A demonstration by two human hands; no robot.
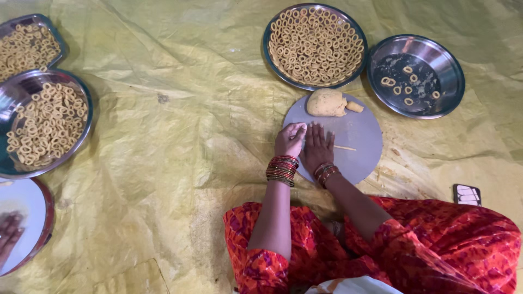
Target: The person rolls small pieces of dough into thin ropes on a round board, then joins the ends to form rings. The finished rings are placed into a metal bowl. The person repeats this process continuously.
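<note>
My right hand (317, 148) lies flat, palm down, on a round grey board (359, 130), pressing on a thin dough strand (345, 147) whose end sticks out to the right of it. Just beside it, my left hand (290, 139) rests at the board's left edge with its fingers curled; whether it holds anything is hidden. A lump of yellowish dough (326, 102) and a small torn-off piece (354, 106) sit at the board's far edge. Both wrists wear stacked bangles.
Beyond the board stand a steel plate full of dough rings (315, 46) and a steel bowl (416, 76) with several rings. At left are two more ring-filled plates (46, 124) (28, 46). Another person's hand (8, 235) rests on a board at bottom left. A yellow sheet (180, 163) covers the floor.
</note>
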